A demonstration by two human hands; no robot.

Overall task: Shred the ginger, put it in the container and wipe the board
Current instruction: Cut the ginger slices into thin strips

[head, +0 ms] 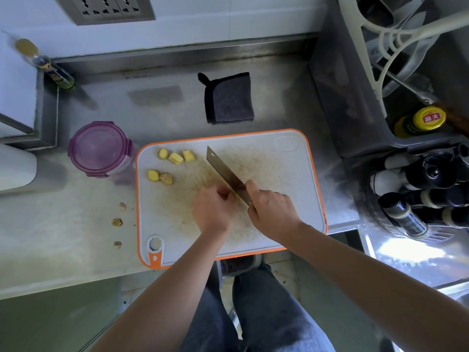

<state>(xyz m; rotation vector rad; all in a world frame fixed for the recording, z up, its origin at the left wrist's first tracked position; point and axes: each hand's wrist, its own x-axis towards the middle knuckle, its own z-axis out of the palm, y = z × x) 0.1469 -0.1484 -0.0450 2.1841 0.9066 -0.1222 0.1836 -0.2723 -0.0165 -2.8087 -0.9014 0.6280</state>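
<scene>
Your left grip (212,212) is curled tight against the flat of the cleaver (225,174), knuckles up. Whatever it presses there is covered by the fingers, so I cannot tell whether it has ginger under it. Your right grip (272,212) is wrapped round the cleaver's handle, which it hides completely; the blade slants away to the far left over the board (291,174).

Five ginger pieces (176,158) lie loose at the board's far-left corner, well apart from the blade. The container (100,148), purple lid on, stands on the bench (63,250) just beside that corner. Three peel scraps (117,222) sit on the bench left of the board. A folded grey cloth (229,99) lies just beyond the far edge.

A grey bin (355,110) holding a yellow-capped bottle (429,119) stands close to the board's right side, with dark bottles (416,199) nearer you. The board's near edge sits right at the bench front. Its right half is bare.
</scene>
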